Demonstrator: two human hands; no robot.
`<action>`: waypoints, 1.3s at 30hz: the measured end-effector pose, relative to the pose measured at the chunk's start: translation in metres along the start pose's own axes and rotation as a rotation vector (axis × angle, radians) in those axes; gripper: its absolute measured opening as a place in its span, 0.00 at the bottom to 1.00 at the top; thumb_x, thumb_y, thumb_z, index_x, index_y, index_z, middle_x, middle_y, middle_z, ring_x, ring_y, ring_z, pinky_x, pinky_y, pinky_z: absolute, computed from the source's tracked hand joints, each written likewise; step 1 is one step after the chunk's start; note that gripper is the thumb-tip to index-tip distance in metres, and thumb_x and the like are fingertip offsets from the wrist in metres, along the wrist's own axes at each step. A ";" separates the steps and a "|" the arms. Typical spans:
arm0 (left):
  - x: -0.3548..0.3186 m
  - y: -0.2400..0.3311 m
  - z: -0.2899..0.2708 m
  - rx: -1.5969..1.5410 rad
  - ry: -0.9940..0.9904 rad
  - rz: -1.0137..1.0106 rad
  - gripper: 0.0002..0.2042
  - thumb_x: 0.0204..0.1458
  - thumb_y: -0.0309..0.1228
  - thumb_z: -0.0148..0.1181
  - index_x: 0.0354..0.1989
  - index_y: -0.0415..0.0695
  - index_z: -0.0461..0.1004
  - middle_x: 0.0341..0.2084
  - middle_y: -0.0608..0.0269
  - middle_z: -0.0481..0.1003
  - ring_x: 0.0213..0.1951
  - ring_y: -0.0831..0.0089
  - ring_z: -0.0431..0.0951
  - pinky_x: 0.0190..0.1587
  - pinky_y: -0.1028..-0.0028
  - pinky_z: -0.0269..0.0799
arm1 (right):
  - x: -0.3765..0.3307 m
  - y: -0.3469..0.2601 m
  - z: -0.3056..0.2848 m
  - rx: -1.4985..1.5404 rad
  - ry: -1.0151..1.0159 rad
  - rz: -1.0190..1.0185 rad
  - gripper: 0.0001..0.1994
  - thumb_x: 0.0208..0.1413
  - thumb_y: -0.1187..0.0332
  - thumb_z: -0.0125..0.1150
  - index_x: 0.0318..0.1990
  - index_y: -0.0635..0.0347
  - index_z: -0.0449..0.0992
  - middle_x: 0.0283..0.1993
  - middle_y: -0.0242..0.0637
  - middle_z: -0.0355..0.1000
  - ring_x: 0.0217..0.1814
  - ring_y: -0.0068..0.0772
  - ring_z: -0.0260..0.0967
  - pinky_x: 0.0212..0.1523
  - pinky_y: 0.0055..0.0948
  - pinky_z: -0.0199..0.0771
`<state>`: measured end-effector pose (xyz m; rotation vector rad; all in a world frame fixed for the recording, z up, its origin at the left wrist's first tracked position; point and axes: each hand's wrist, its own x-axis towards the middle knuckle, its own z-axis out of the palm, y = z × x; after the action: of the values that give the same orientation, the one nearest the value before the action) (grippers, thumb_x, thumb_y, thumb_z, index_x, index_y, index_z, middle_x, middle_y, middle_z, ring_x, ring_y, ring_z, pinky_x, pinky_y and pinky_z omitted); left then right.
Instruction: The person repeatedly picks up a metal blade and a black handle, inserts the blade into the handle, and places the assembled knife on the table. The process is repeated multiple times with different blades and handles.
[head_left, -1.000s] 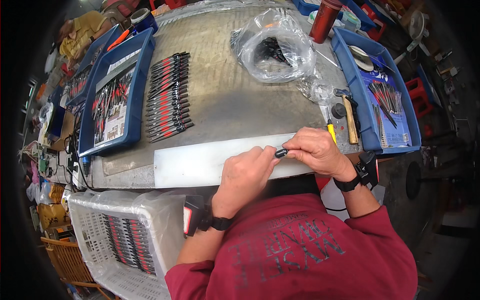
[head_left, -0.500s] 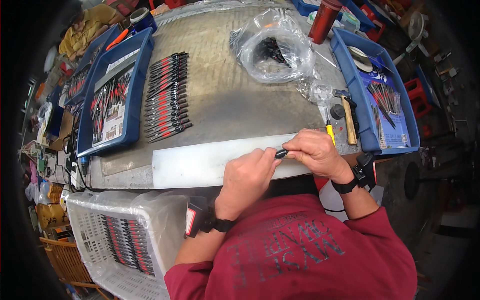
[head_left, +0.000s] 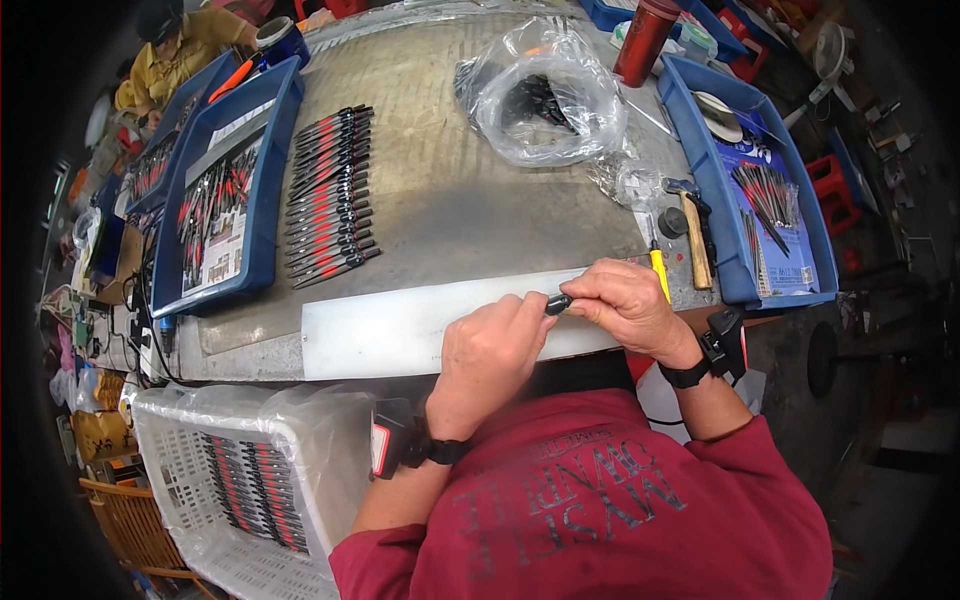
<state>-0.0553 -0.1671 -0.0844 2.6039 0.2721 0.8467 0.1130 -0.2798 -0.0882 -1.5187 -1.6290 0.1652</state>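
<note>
Above the white board (head_left: 375, 335) at the near table edge, my two hands meet at a short, dark, shiny cylindrical piece (head_left: 556, 304). My left hand (head_left: 490, 345) is closed around one end of it, and most of its length is hidden in the fingers. The thumb and fingers of my right hand (head_left: 622, 308) pinch the other end. Beyond the board, to the left, lies a column of black-and-red pen-shaped pieces (head_left: 330, 190), side by side.
Blue trays stand left (head_left: 265, 235) and right (head_left: 705, 195), holding more slim pieces. A clear plastic bag (head_left: 490, 125) holds black parts. Near my right hand lie a hammer (head_left: 694, 240) and a yellow-handled tool (head_left: 659, 275). A white crate (head_left: 310, 480) sits below left; a person (head_left: 185, 50) is far left.
Both hands stay together on the dark piece with almost no movement. The view has shifted slightly, and the person at the far left has changed posture.
</note>
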 end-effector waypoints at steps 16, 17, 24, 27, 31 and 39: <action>0.000 -0.001 0.005 -0.021 -0.010 0.023 0.08 0.47 0.29 0.61 0.27 0.43 0.66 0.17 0.62 0.63 0.18 0.67 0.69 0.19 0.68 0.64 | 0.005 0.005 -0.006 0.030 -0.083 -0.017 0.08 0.43 0.73 0.66 0.33 0.64 0.78 0.26 0.40 0.72 0.27 0.39 0.70 0.29 0.32 0.69; 0.000 -0.001 0.005 -0.019 0.000 0.020 0.08 0.47 0.29 0.61 0.27 0.43 0.66 0.17 0.62 0.63 0.18 0.67 0.69 0.19 0.68 0.64 | 0.005 0.005 -0.005 0.033 -0.072 -0.026 0.09 0.42 0.74 0.67 0.33 0.65 0.78 0.25 0.39 0.72 0.26 0.38 0.69 0.27 0.31 0.67; 0.000 -0.002 0.006 -0.034 0.022 -0.027 0.08 0.47 0.29 0.61 0.27 0.43 0.65 0.16 0.62 0.63 0.18 0.66 0.69 0.19 0.68 0.64 | 0.005 0.006 0.001 -0.014 -0.011 -0.032 0.09 0.43 0.74 0.67 0.33 0.66 0.78 0.25 0.39 0.72 0.26 0.37 0.70 0.27 0.31 0.69; 0.001 -0.003 0.007 -0.036 0.017 -0.026 0.09 0.46 0.29 0.61 0.27 0.43 0.65 0.17 0.62 0.63 0.18 0.66 0.69 0.20 0.68 0.65 | 0.005 0.006 0.002 -0.011 -0.005 -0.026 0.09 0.43 0.74 0.67 0.33 0.67 0.78 0.25 0.39 0.72 0.26 0.37 0.71 0.27 0.30 0.69; 0.001 -0.004 0.007 -0.040 -0.004 -0.018 0.08 0.47 0.29 0.61 0.28 0.43 0.66 0.17 0.62 0.64 0.18 0.66 0.69 0.20 0.68 0.65 | 0.004 0.006 0.000 0.011 -0.032 -0.005 0.09 0.43 0.74 0.67 0.33 0.67 0.77 0.26 0.40 0.73 0.27 0.38 0.71 0.28 0.31 0.70; 0.002 -0.006 0.005 -0.037 -0.021 0.004 0.08 0.47 0.29 0.60 0.29 0.43 0.66 0.17 0.62 0.63 0.18 0.66 0.69 0.20 0.68 0.65 | 0.004 0.008 0.000 0.029 -0.048 -0.013 0.09 0.42 0.75 0.67 0.33 0.67 0.77 0.25 0.41 0.72 0.27 0.38 0.71 0.28 0.31 0.70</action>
<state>-0.0506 -0.1626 -0.0898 2.5780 0.2429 0.8173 0.1193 -0.2743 -0.0910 -1.4919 -1.6674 0.2189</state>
